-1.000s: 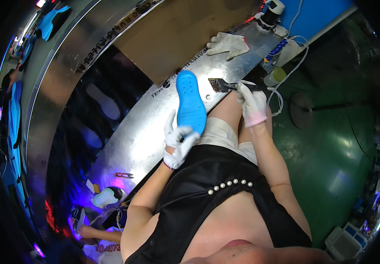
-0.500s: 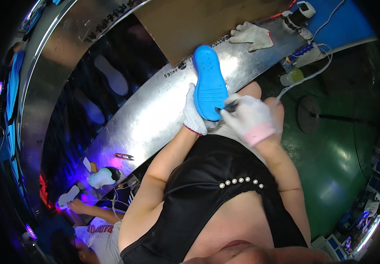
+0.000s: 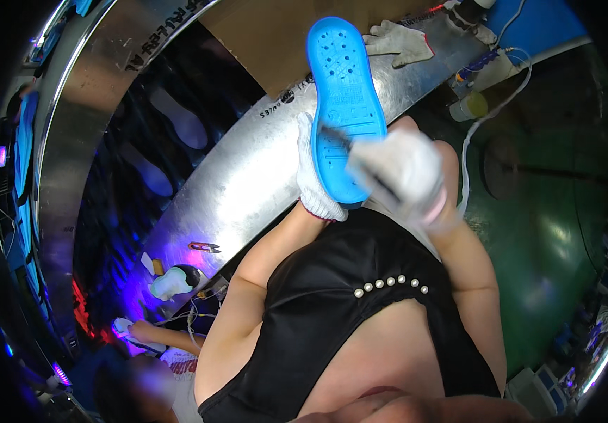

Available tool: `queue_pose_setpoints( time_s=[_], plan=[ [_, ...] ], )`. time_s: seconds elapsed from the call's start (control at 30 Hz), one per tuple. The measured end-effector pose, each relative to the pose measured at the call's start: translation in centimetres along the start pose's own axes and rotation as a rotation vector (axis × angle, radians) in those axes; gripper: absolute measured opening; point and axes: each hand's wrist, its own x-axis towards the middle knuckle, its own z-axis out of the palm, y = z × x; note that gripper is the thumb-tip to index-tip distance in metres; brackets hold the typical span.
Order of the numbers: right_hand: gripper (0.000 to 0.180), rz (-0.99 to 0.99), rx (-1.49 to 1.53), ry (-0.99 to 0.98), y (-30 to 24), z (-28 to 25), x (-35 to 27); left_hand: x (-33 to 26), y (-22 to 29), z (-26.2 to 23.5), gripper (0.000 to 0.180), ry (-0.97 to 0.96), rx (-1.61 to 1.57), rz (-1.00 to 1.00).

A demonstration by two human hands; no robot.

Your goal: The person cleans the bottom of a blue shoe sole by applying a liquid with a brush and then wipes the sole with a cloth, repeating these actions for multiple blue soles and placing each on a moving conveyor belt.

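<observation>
Left hand (image 3: 316,180), white knit glove: fingers (image 3: 307,144) wrapped along the left edge of the sole (image 3: 343,106), closed on it from behind. Sole is bright blue, held upright in the upper centre of the frame, toe up, heel down near the wrist. Its facing side shows small round holes near the toe and raised ribs lower down.

Right hand (image 3: 399,173), white glove with pink cuff, motion-blurred, just right of the sole's lower half. Fingers curled shut around a thin dark tool (image 3: 343,139); its tip touches the sole's ribbed area. Tool type: cannot tell, too blurred.

Behind the sole: curved metal surface (image 3: 226,187) running lower left to upper right, with small dark printed lettering near the sole's left edge. Brown cardboard sheet (image 3: 265,42) lies on it at upper centre. Spare white glove (image 3: 397,40) with red cuff trim lies flat on the surface, just right of the sole's toe.

Upper right: pale yellow cylindrical bottle (image 3: 468,107), a white cable (image 3: 491,120) looping past it, blue panel behind. Green floor (image 3: 543,233) fills the right side.

Left of the surface: dark conveyor (image 3: 156,141) with pale sole shapes lying on it under bluish light. Small scissors (image 3: 205,247) on the surface's lower-left edge. Lower left: another person's arm (image 3: 159,335) under purple light, near a white object.
</observation>
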Motion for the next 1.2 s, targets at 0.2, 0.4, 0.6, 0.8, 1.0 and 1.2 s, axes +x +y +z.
queue_pose_setpoints(
  time_s=[0.2, 0.4, 0.6, 0.8, 1.0, 1.2],
  plan=[
    [0.016, 0.748, 0.65, 0.127, -2.0, -1.0, 0.5, -0.3, 1.4, 0.6, 0.081, 0.084, 0.929, 0.08],
    [0.023, 0.532, 0.563, 0.045, -4.7, -1.0, -1.0, 0.9, 3.6, 2.4, 0.08, -0.014, 0.323, -0.155],
    [0.017, 0.084, 0.248, -0.183, -1.9, -1.3, -1.5, 1.0, 5.4, 5.1, 0.076, 0.122, 0.259, -0.429],
    [0.015, 0.267, 0.454, -0.107, -1.8, -0.9, -0.6, 2.4, 6.7, 5.9, 0.066, 0.152, 0.617, -0.561],
    [0.02, 0.231, 0.415, -0.167, -2.0, -1.9, -0.5, 2.4, 7.8, 7.3, 0.055, 0.129, 0.959, -0.545],
    [0.022, 0.227, 0.427, -0.232, -1.6, -3.1, 0.1, 2.2, 8.0, 9.4, 0.052, 0.229, 1.151, -0.537]
  ],
)
